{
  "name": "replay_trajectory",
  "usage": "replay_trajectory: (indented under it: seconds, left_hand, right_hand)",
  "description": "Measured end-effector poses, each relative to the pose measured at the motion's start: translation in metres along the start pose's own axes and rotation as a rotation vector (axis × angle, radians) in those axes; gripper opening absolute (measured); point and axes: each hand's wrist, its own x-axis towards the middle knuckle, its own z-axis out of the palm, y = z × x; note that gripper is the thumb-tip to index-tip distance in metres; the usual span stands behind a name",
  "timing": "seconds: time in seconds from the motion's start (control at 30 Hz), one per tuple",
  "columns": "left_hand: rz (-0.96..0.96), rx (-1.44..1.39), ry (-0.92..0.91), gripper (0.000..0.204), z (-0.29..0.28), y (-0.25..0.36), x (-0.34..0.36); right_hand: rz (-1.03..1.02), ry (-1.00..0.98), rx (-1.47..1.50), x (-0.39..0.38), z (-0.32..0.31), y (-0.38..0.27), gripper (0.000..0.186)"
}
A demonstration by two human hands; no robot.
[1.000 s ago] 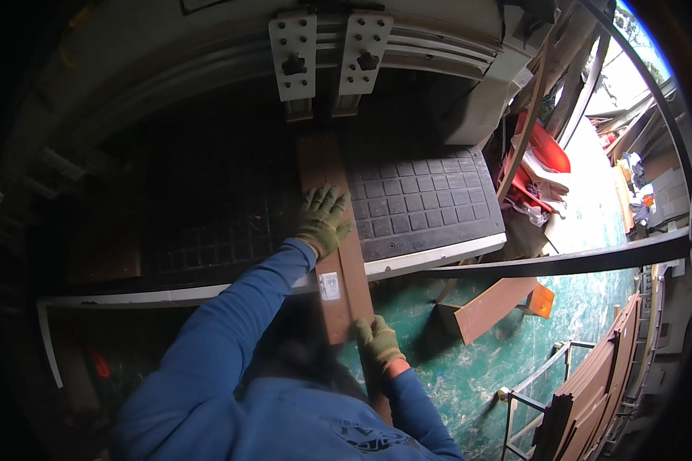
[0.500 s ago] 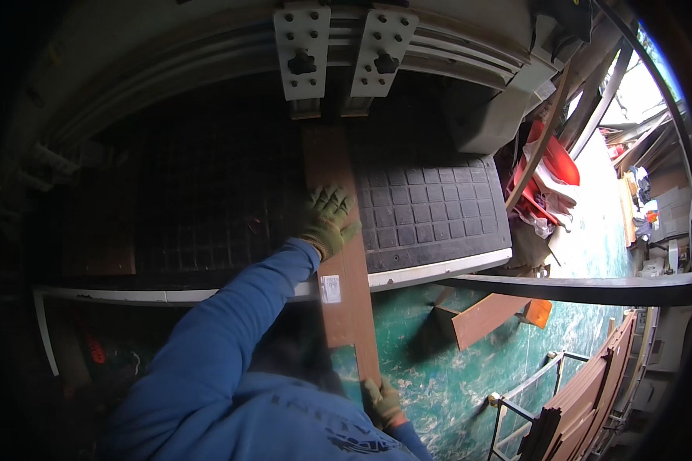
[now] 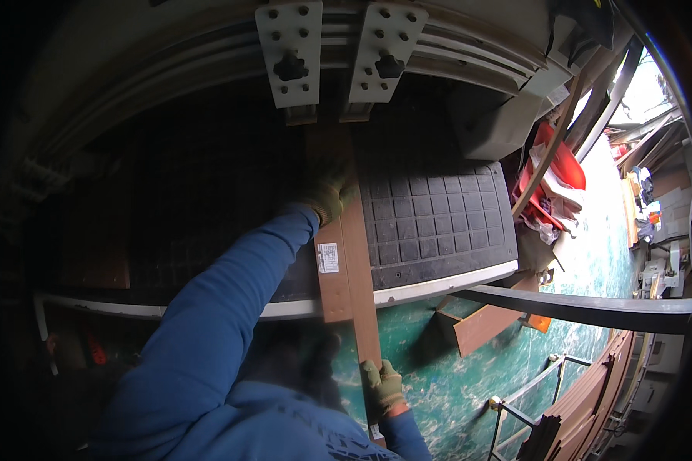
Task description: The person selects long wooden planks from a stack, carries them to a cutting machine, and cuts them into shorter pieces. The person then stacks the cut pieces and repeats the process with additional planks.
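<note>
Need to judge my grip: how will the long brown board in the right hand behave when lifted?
The long board is probably stiff, looking straight past the table edge. It may tip if released, since much overhangs. Its flat shape makes rolling unlikely.

The long-sleeved top [image 3: 221, 296] is blue with dark print [image 3: 352, 446], the gloves [image 3: 389, 386] olive green.

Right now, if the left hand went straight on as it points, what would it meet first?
The left hand would probably meet the pale knobbed plates ahead, though depth is unclear: it might pass beneath.
</note>
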Motion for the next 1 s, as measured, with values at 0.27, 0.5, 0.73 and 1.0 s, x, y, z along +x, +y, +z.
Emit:
replay_trajectory:
  seconds: [0.27, 0.5, 0.73, 1.0]
  left_hand:
    - [0.165, 0.076, 0.289, 0.061, -0.004, -0.011, 0.015]
    - [0.192, 0.061, 0.300, 0.056, -0.002, -0.017, 0.020]
    - [0.215, 0.104, 0.245, 0.051, 0.002, -0.020, 0.019]
    - [-0.017, -0.822, 0.086, 0.051, 0.076, -0.056, 0.044]
  right_hand:
    - [0.026, -0.008, -0.036, 0.016, -0.001, -0.010, 0.052]
    - [0.086, -0.059, -0.096, 0.023, -0.002, -0.015, 0.047]
    - [0.075, -0.072, 0.041, 0.023, -0.002, -0.023, 0.051]
    - [0.029, -0.069, 0.041, 0.025, -0.001, -0.021, 0.048]
